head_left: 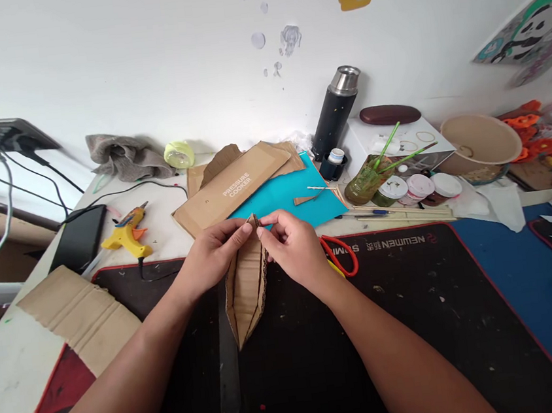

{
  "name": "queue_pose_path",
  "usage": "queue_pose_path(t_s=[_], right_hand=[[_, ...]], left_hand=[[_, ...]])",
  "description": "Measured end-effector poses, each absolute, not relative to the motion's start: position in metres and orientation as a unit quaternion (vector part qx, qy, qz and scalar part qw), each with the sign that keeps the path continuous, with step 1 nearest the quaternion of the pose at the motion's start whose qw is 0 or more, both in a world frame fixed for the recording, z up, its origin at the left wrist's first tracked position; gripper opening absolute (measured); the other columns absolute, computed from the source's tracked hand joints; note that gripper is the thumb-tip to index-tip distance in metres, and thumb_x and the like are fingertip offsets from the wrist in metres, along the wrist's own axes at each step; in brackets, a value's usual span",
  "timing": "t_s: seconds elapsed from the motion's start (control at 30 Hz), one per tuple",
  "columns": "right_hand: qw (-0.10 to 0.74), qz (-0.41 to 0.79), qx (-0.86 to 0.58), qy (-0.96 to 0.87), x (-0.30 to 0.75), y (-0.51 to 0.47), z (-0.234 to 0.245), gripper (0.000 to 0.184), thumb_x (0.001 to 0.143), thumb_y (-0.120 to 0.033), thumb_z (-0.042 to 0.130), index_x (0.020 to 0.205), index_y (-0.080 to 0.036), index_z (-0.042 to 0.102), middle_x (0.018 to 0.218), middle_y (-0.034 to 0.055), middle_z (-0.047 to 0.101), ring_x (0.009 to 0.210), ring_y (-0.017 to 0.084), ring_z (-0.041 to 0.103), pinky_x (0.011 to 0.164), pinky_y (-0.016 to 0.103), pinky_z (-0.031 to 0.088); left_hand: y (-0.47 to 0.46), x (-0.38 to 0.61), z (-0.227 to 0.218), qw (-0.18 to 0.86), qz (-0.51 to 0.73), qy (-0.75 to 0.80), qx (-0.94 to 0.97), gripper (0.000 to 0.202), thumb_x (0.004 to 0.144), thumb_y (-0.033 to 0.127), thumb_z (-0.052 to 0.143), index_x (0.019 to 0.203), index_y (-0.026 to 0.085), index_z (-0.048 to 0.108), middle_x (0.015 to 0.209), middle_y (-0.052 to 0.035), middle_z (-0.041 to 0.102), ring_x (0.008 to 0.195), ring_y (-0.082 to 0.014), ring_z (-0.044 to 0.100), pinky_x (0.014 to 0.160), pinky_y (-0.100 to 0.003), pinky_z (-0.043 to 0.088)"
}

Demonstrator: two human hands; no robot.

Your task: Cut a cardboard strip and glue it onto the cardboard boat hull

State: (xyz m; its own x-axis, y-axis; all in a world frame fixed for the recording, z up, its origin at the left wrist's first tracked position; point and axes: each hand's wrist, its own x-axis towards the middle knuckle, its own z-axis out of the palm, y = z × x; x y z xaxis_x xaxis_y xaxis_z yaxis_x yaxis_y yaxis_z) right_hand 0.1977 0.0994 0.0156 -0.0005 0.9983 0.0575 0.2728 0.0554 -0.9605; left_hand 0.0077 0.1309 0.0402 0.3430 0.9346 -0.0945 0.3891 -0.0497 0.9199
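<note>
A small boat-shaped piece of folded cardboard [248,285], pointed at its near end and with raised side walls, is held over the dark mat. My left hand [215,255] pinches its far end between thumb and fingers. On the other side of that same end, my right hand [295,247] has its thumb and fingertips closed on the cardboard edge. Beneath the piece lies a dark ruler-like strip [229,376]. Red-handled scissors [345,258] lie just beyond my right hand, partly hidden by it.
A yellow glue gun [126,235] and a cardboard scrap [82,312] lie to the left. Printed cardboard [234,188] rests on a blue sheet [275,200] behind my hands. A black thermos [335,115], paint jars [419,188] and a jar with green brushes [365,184] stand at the back right.
</note>
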Motion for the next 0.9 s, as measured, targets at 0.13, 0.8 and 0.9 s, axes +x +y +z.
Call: queue_pose_path(t_s=[0.13,0.8,0.9], right_hand=[[0.429,0.395,-0.551,-0.597,0.1958,0.0979,0.0144,0.013,0.1,-0.037,0.066,0.105,-0.026,0.069,0.067,-0.0038,0.063,0.061,0.019,0.065,0.057,0.03,0.047],[0.432,0.387,-0.557,-0.595,0.1949,0.0985,0.0145,0.01,0.098,-0.036,0.065,0.095,-0.027,0.062,0.065,-0.0052,0.06,0.06,0.019,0.059,0.058,0.031,0.04],[0.433,0.388,-0.557,-0.593,0.195,0.0987,0.0155,0.01,0.098,-0.035,0.065,0.094,-0.027,0.061,0.064,-0.0055,0.059,0.06,0.018,0.059,0.058,0.031,0.039]], left_hand=[[0.1301,0.0083,0.0416,0.462,0.292,0.514,0.662,0.058,0.097,0.074,0.065,0.1,0.019,0.083,0.098,-0.0054,0.083,0.095,-0.0272,0.071,0.089,-0.033,0.054],[0.1295,0.0113,0.0376,0.478,0.271,0.496,0.673,0.055,0.095,0.071,0.068,0.104,0.019,0.085,0.106,-0.007,0.087,0.099,-0.0293,0.075,0.093,-0.037,0.057],[0.1294,0.011,0.0365,0.479,0.27,0.496,0.672,0.055,0.095,0.071,0.068,0.105,0.019,0.085,0.105,-0.0068,0.087,0.1,-0.0293,0.075,0.092,-0.036,0.057]])
